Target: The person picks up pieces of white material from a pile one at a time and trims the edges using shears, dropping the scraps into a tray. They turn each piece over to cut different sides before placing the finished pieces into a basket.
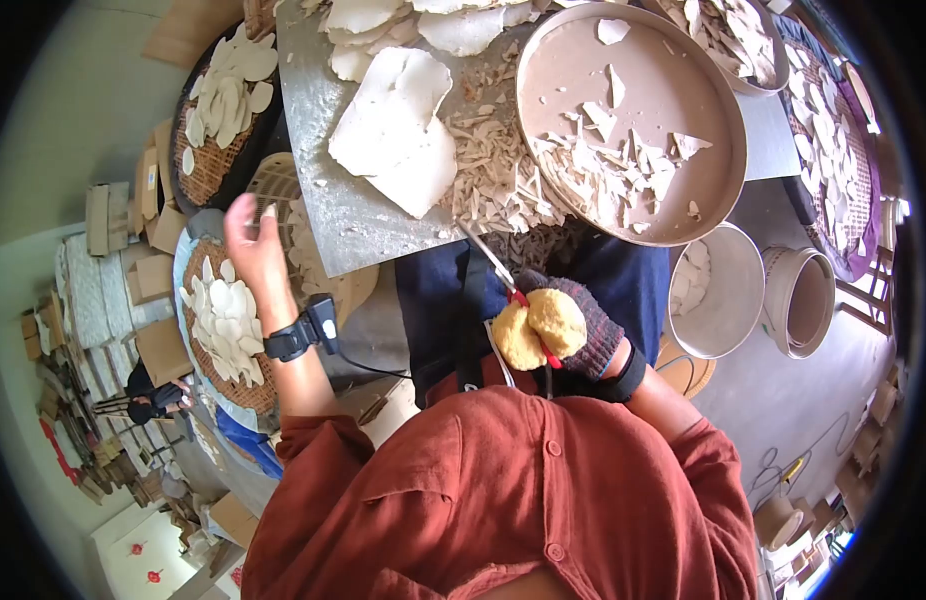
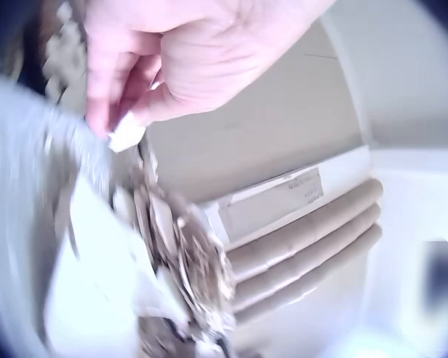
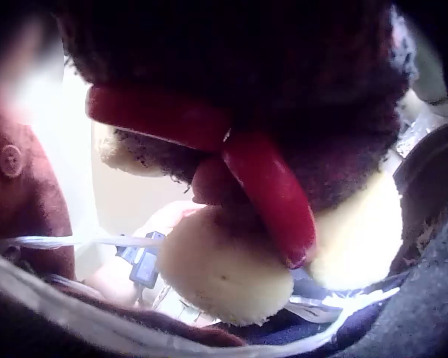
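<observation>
My bare left hand (image 1: 258, 250) is raised off the table's left edge, above a round woven tray (image 1: 268, 385) of white oval pieces. In the left wrist view its thumb and fingers pinch a small white piece (image 2: 127, 133). The right hand (image 1: 595, 325), in a dark knitted glove, grips scissors (image 1: 490, 256) in front of the lap. Thick yellow padding (image 1: 558, 318) wraps their red handles (image 3: 272, 198), and the blades point up toward the table edge. In the right wrist view the glove covers much of the handles.
On the metal table (image 1: 343, 235) lie large white sheets (image 1: 393, 120), a heap of slivers (image 1: 498, 170) and a round shallow tray (image 1: 728, 190) with broken pieces. White buckets (image 1: 738, 300) stand at right on the floor. Another woven tray (image 1: 198, 180) sits at upper left.
</observation>
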Demonstrator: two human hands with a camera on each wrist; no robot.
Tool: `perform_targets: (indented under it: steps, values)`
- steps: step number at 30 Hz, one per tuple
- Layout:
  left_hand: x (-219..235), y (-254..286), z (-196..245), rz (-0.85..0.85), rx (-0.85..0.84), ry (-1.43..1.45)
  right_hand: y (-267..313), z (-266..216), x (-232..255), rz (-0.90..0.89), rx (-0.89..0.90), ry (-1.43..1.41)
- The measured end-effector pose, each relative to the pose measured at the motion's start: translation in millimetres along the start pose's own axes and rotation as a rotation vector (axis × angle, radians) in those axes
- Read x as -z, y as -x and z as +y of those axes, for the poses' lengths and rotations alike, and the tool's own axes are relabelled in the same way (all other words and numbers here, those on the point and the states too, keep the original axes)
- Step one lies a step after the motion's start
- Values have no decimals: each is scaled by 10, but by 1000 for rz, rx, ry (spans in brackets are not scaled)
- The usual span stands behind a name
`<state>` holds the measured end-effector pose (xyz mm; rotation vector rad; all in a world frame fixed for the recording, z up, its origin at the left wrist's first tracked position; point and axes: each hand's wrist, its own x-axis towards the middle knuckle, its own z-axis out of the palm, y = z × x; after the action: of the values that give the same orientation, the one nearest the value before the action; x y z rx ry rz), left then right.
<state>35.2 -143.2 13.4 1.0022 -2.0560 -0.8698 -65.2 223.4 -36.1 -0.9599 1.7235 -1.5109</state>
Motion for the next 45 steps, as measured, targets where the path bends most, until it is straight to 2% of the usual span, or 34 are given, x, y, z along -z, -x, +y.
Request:
perform_targets:
  steps: [1, 3, 4, 5, 6, 8, 9, 11, 12, 14, 17, 19, 20, 23, 24, 25, 26, 27, 28, 29, 30, 31, 33, 35, 36, 38, 39, 40, 42, 45]
  values:
    - [74, -48, 111, 134, -143, -313, -8, -38, 14, -111, -73, -67]
    - [-60, -39, 220, -101, -220, -137, -92, -174, -5, -247, -103, 60]
    - [-201, 99, 521, -263, -146, -85, -127, -256, -2, -258, -25, 132]
    - [-380, 139, 501, -375, -203, -1, -141, -273, -53, -268, -57, 194]
    - [-535, 149, 539, -416, -315, -72, -147, -292, -78, -245, -33, 203]
    - [-876, 118, 389, -461, -256, 32, -152, -396, -65, -210, 21, 183]
    - [-1006, 96, 326, -455, -288, -119, -148, -440, -28, -239, 11, 248]
    - [-1211, 65, 250, -436, -342, -424, -117, -465, 17, -216, 2, 179]
    - [-1287, 82, 205, -421, -318, -501, -91, -424, 27, -200, -1, 81]
    - [-1379, 103, 155, -400, -268, -658, -53, -325, 8, -185, -18, 31]
    - [-1399, 51, 160, -352, -270, -691, -45, -232, -71, -191, -49, 39]
    - [-1336, -23, 228, -435, -236, -723, -67, -263, -81, -167, 46, 157]
    - [-1302, -74, 272, -480, -219, -738, -97, -266, -111, -117, 75, 111]
    - [-1129, -379, 383, -765, -92, -557, -77, 65, -159, -39, -199, -747]
    - [-1132, -404, 227, -656, -204, -604, -79, 294, -202, -10, -294, -1033]
    - [-1171, -439, 46, -682, -233, -527, -224, 393, -227, -73, 162, -231]
    - [-1223, -482, -132, -707, -263, -450, -369, 491, -251, 215, 544, 561]
    - [-1240, -504, -217, -731, -294, -370, -450, 516, -220, 251, 607, 673]
    - [-1196, -493, -145, -751, -299, -357, -567, 510, -201, 143, 531, 510]
    - [-1152, -497, -68, -771, -308, -343, -648, 465, -173, -11, 359, 223]
    - [-1123, -514, -18, -792, -316, -329, -698, 435, -195, -156, 117, -166]
    - [-1105, -544, -67, -772, -316, -291, -706, 459, -235, -272, -317, -727]
    - [-1047, -564, -165, -732, -306, -213, -721, 417, -254, -255, -332, -863]
    - [-989, -557, -211, -778, 9, -13, -746, 371, -251, -251, -336, -911]
    - [-937, -534, -193, -792, 170, 85, -766, 402, -217, -308, -308, -942]
    - [-907, -458, -135, -743, 251, 101, -772, 760, -319, -390, -290, -1048]
    - [-901, -418, -76, -720, 290, 109, -794, 765, -362, -427, -280, -1101]
    - [-867, -383, 60, -819, 381, 260, -751, 736, -388, -342, -288, -974]
    - [-884, -342, 2, -783, 393, 326, -774, 736, -415, -281, -83, -695]
    - [-816, -363, -71, -742, 433, 420, -672, 551, -287, -274, -131, -635]
